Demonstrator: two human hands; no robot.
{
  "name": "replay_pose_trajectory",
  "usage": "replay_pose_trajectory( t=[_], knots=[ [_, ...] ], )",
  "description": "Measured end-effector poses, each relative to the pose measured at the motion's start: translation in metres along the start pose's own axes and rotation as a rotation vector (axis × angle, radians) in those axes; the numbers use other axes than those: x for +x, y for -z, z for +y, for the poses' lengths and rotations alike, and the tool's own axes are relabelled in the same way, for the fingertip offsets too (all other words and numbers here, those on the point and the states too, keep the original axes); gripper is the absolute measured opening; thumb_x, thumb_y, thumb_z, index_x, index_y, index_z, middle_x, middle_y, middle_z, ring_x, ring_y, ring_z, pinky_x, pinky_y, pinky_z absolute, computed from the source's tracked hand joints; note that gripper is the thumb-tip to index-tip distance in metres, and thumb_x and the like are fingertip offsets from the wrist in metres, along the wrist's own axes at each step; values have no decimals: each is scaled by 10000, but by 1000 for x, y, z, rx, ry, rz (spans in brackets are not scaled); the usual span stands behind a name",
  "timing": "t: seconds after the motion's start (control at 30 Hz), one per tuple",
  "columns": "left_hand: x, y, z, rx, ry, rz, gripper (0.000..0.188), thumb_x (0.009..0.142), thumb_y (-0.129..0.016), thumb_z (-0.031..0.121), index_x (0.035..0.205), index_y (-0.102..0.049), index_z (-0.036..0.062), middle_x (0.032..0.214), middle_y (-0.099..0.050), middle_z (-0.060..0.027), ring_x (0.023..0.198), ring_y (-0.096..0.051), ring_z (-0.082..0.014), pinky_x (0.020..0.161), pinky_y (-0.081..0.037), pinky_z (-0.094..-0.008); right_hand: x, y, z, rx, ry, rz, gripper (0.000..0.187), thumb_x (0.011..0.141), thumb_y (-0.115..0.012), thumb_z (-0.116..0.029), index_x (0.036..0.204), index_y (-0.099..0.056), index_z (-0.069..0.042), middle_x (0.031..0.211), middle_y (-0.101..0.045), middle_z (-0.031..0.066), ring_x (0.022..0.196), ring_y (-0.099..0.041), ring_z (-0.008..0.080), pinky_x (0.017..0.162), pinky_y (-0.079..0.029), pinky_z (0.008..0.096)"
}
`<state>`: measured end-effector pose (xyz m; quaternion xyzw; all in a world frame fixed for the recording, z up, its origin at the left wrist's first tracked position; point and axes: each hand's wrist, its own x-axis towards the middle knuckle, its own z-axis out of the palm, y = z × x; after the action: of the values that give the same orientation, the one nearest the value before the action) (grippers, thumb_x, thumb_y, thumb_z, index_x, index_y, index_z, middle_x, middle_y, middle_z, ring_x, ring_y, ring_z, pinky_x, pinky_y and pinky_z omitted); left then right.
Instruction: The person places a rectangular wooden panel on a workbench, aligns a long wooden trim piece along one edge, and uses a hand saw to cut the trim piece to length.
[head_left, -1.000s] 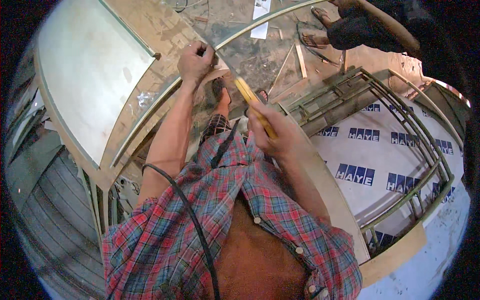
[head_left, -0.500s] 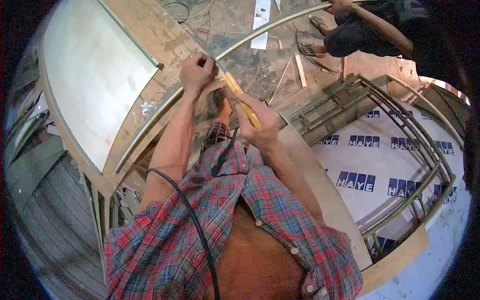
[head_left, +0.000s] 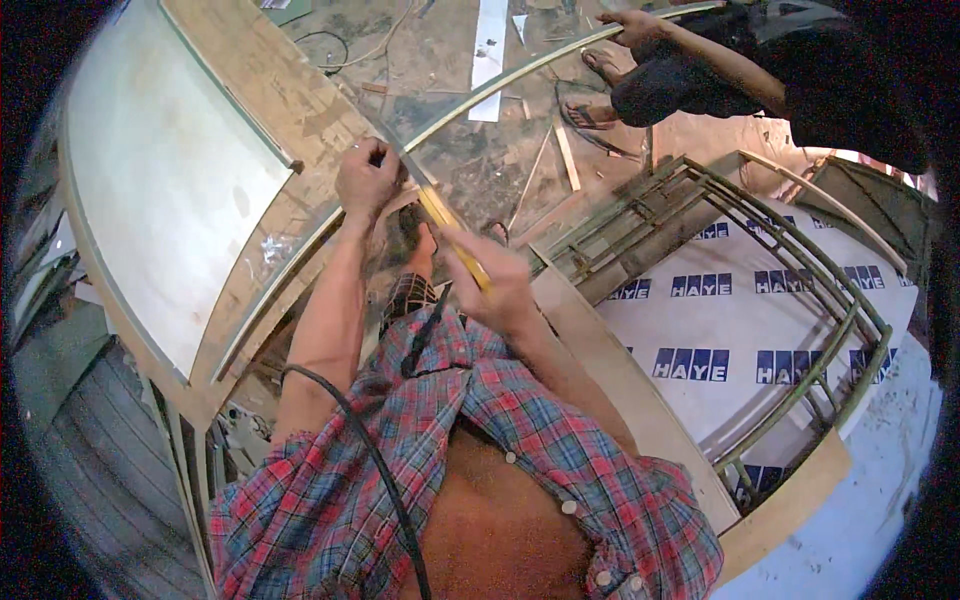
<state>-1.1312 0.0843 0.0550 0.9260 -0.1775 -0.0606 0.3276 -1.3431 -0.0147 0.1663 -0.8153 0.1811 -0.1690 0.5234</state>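
Note:
My right hand (head_left: 492, 278) is wrapped round the yellow handle of a bladed hand tool (head_left: 437, 207). Its narrow grey blade points up and left, crossing a long pale curved strip (head_left: 500, 85) close to my left hand; blur hides its exact kind. My left hand (head_left: 368, 178) is closed at the strip, beside the edge of the wooden board, its fingertips partly hidden. The strip arcs away to the upper right, where another person's hand (head_left: 632, 28) holds its far part.
A large white curved panel (head_left: 170, 170) rests on a wooden board (head_left: 290, 85) at left. Right of me, a green metal frame (head_left: 850, 335) lies over printed white sheeting (head_left: 640, 330). Wood scraps (head_left: 566, 158) litter the floor. A black cable (head_left: 385, 430) hangs across my shirt.
The view has shifted, so most things appear farther left and slightly lower. My right hand has drawn the tool back a little toward me; my left hand keeps its place at the strip.

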Motion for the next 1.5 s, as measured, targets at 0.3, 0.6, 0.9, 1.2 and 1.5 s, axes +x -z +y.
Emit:
replay_pose_trajectory(
  t=[0.3, 0.6, 0.9, 1.2, 1.5],
  knots=[
    [-4, 3, 9, -31, 123, -58, 256, 811, -611, 336, 792, -712, 102, 795, -687, -130, 759, -656, -321, 668, -498, -406, 12, -4, 5, -78, 47, -14, 289, 842, -653, -8, 1131, -657, -25, 1019, -693, 183, 890, -697, 205, 786, -530, 296],
    [15, 33, -29, -704, 371, -11, 332, 936, -513, 267, 931, -680, -21, 796, -694, -102, 682, -644, -171, 635, -493, -296, 27, -19, 12, 56, 59, 84, 298, 837, -654, 19, 1134, -643, 25, 1046, -691, 176, 918, -690, 222, 783, -535, 298],
    [-16, 17, -26, 38, -193, -205, 346, 799, -655, 349, 1041, -658, 102, 878, -648, -139, 858, -602, -360, 782, -484, -461, 30, -15, 5, 73, -44, 34, 288, 851, -641, 7, 1139, -646, 17, 1033, -692, 156, 846, -674, 176, 748, -529, 274],
    [-8, 3, -24, 273, -351, -146, 323, 846, -617, 354, 941, -581, 47, 845, -626, -191, 843, -610, -374, 736, -504, -470, 43, 4, 16, 51, 81, -14, 299, 846, -669, -34, 1145, -656, -27, 1037, -696, 142, 854, -677, 164, 742, -532, 271],
    [-13, -5, -23, 489, -493, 11, 353, 865, -603, 383, 928, -542, 41, 875, -603, -182, 797, -628, -357, 648, -524, -452, 13, -4, 11, -49, 166, 58, 287, 827, -672, -16, 1114, -661, -21, 979, -696, 184, 837, -711, 250, 725, -546, 312]
  ],
)
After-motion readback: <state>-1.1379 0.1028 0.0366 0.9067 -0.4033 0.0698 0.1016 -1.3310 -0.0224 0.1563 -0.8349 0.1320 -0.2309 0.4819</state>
